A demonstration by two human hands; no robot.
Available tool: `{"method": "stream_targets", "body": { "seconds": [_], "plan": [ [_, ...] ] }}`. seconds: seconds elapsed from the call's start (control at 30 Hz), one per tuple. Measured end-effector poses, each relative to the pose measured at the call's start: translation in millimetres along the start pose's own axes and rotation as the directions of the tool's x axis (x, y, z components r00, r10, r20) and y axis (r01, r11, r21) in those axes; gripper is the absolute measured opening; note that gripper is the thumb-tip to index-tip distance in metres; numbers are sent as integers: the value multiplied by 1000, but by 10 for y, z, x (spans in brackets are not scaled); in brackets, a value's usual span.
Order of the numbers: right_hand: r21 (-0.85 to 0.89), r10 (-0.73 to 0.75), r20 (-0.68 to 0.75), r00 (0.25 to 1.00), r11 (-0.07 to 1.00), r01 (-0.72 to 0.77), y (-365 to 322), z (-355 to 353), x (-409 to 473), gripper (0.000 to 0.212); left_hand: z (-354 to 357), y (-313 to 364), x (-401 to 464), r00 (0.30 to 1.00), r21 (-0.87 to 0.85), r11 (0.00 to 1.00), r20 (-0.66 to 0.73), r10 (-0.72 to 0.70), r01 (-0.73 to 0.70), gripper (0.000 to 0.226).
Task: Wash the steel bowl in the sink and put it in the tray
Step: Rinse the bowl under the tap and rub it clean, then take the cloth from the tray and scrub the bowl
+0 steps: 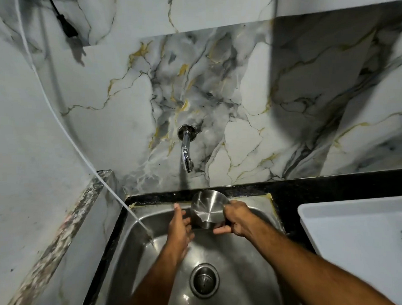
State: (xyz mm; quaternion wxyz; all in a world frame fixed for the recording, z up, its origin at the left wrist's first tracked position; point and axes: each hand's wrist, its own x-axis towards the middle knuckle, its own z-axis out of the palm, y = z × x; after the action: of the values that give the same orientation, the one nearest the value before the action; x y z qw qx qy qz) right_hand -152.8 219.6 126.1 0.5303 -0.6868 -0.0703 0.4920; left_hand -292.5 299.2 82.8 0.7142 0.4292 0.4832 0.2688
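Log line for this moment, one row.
phase: washing | steel bowl: right hand holds, over sink | left hand: beside | tray: bowl absent

Brushed steel bowl (209, 206), glossy steel sink (135, 259), white plastic tray (350, 228)

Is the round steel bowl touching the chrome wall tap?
Apart. The head view shows the steel bowl, gripped by the right hand, below the tap with dark counter between them.
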Motion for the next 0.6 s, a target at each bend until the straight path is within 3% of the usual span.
{"method": "stream_targets", "body": {
  "seconds": [0.07, 0.13, 0.2, 0.27, 0.37, 0.43, 0.5, 0.53, 0.6],
  "plan": [
    [-25, -20, 73, 997, 999, 21, -14, -39, -131, 34, 111, -81, -90, 990, -239, 965, 114, -85, 110, 81],
    [-67, -38, 130, 991, 997, 47, -21, -88, -245, 36, 240, -154, -186, 978, -463, 875, 201, -50, 140, 83],
    [-159, -72, 156, 985, 983, 97, -26, -123, -338, 39, 355, -211, -283, 978, -608, 787, 205, 26, 106, 79],
    [-356, -184, 160, 970, 906, 231, -51, -232, -393, 42, 461, -265, -349, 981, -662, 746, 183, 70, 70, 74],
    [-620, -390, 238, 890, 645, 448, -53, -545, -434, 60, 611, -357, -388, 976, -669, 741, 195, 95, 62, 67],
    [-757, -497, 310, 810, 386, 527, 2, -931, -433, 65, 755, -443, -409, 973, -667, 742, 208, 102, 65, 66],
    [-869, -585, 337, 738, 108, 482, 105, -1432, -362, 65, 950, -541, -458, 969, -671, 739, 218, 116, 62, 61],
    [-900, -606, 327, 725, 33, 434, 164, -1729, -325, 65, 1094, -602, -483, 963, -666, 741, 242, 115, 79, 58],
    [-945, -624, 248, 741, 11, 326, 264, -2334, -272, 64, 1466, -720, -543, 946, -649, 747, 312, 91, 142, 52]
  ]
}}
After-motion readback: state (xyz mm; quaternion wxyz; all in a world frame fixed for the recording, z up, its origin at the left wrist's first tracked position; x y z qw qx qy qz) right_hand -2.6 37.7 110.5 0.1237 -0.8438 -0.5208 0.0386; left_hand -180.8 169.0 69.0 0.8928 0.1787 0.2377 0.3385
